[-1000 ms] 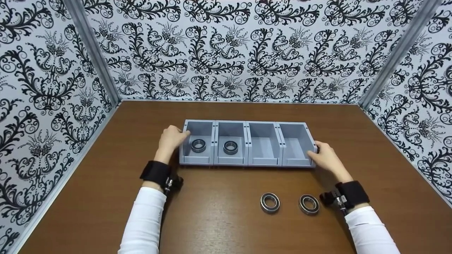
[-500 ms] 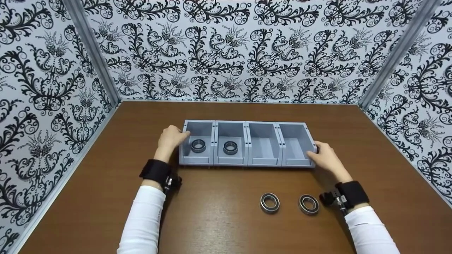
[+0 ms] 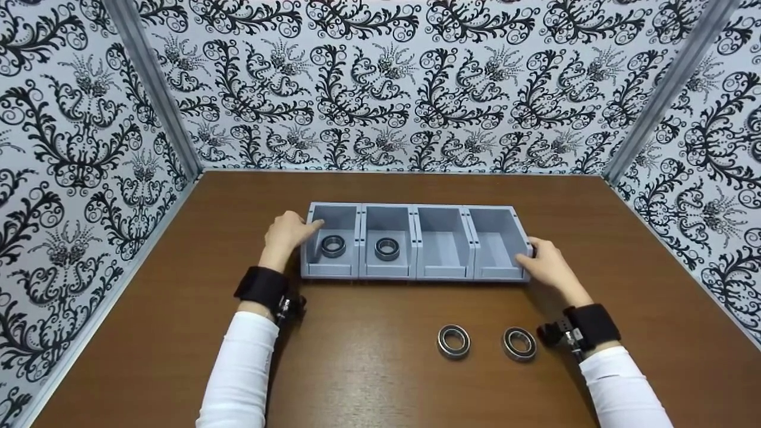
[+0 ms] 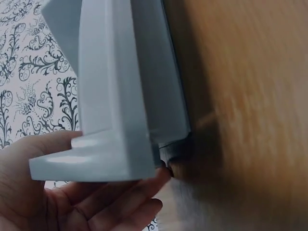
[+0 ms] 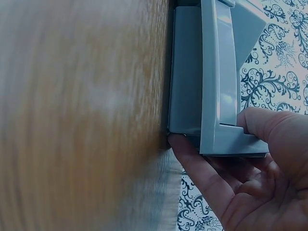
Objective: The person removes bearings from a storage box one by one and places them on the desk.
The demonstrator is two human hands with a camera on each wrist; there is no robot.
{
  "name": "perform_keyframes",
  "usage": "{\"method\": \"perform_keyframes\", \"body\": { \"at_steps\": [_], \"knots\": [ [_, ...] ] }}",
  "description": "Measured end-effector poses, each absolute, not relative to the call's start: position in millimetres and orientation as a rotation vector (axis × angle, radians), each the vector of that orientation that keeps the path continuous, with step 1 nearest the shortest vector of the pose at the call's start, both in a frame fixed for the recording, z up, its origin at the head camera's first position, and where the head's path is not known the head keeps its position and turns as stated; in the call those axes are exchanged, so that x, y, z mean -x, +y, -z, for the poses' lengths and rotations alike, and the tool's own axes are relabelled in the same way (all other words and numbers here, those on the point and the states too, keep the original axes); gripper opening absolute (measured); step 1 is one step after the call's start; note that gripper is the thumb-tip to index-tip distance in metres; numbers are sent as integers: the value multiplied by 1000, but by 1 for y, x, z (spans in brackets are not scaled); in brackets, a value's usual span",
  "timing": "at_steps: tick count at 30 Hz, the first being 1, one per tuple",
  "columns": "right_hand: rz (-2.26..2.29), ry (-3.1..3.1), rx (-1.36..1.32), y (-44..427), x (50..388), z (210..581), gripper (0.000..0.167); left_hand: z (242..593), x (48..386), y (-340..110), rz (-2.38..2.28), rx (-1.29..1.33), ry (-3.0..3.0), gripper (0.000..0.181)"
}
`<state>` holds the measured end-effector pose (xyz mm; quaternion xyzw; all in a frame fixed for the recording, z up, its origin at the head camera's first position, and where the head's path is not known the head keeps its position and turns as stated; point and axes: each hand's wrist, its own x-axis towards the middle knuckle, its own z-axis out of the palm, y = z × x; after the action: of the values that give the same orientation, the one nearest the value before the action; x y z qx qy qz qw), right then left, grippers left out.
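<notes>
A row of joined grey storage bins (image 3: 445,272) sits on the brown table, its open fronts facing me. At its left end my left hand (image 3: 286,233) grips the outer side wall, thumb over the rim and fingers outside. My right hand (image 3: 548,261) holds the opposite end wall the same way, as the right wrist view also shows, with the thumb inside the bin (image 5: 228,139). One ball bearing (image 3: 333,254) lies in the leftmost bin, and another bearing (image 3: 387,257) in the bin beside it. The two right-hand bins contain nothing visible.
Two more bearings lie flat on the table (image 3: 357,368) in front of the bins: a left one (image 3: 453,355) and a right one (image 3: 519,357), the latter close to the right wrist camera (image 3: 552,334). Patterned walls (image 3: 380,89) enclose the back and sides.
My left thumb has edged slightly to the right over the bin rim. Both hands keep their grip on the ends, and the bins and bearings stay in place.
</notes>
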<state>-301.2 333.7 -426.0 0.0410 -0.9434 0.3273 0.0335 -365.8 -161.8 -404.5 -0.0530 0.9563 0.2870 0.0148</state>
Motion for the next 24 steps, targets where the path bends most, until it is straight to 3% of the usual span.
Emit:
{"method": "perform_keyframes", "body": {
  "at_steps": [24],
  "knots": [
    [-978,-2893,-134,333,301,425,43,390,347,-162,-663,110,3011,66]
  ]
}}
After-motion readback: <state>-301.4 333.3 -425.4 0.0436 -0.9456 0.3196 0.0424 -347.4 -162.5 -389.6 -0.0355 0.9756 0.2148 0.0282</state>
